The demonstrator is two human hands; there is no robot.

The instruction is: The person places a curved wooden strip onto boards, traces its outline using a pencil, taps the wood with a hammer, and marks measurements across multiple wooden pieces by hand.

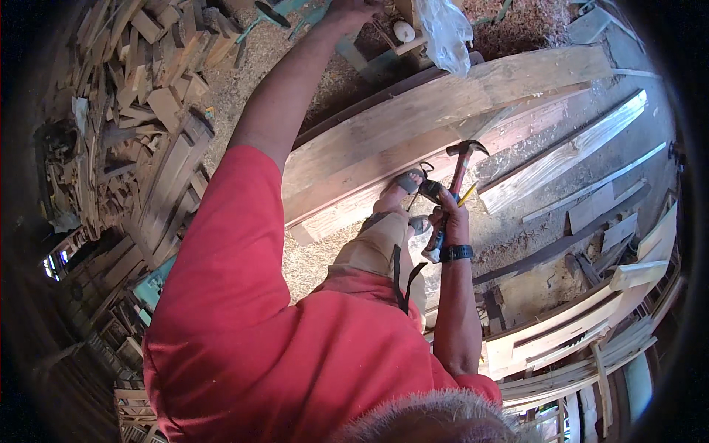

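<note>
My right hand (pixel 452 220) is closed around a claw hammer (pixel 459 171), its metal head pointing away from me. A yellow pencil (pixel 467 193) sticks out beside the handle in the same grip. Against the fingers is a small dark object (pixel 430 189) with a loop, possibly a tape measure; its kind is unclear. My left arm stretches far forward, and my left hand (pixel 354 10) is at the upper edge, close to a clear plastic bag (pixel 445 33) and a small white roundish object (pixel 404 31). Its fingers are partly cut off, so what they hold is hidden.
A wide wooden board (pixel 443 100) lies across in front of my feet. Offcuts (pixel 166 107) are heaped at the left. Planks (pixel 565 151) lie on the floor at the right, with more boards (pixel 561 328) stacked nearer. Sawdust and shavings (pixel 325 258) cover the ground.
</note>
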